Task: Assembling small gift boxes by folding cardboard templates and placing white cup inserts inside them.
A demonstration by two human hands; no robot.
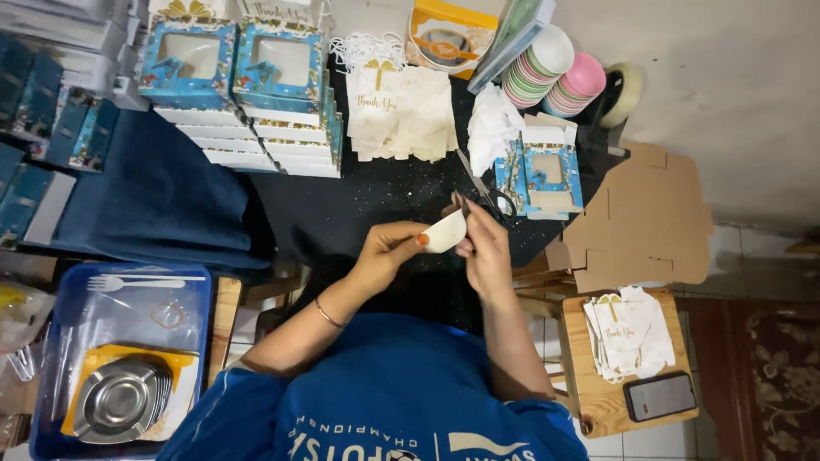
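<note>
While I hold the small white bowl (445, 230) up over the black worktop (367, 205), my left hand (386, 252) pinches its near rim between thumb and fingers, and my right hand (483, 248) is closed around its far side. It hangs in the air just in front of the scissors (489, 198), touching nothing below. I think the likeliest slip is the bowl popping out of my fingertips, since both grips sit only on its smooth edge. It would then drop onto the worktop or off its near edge toward my lap. Beyond the scissors, the blue window box (547, 175) stands close, so a quick jerk of my right elbow could knock it. I judge the scissors' blades, pointing away from the bowl, a small risk to my knuckles.
</note>
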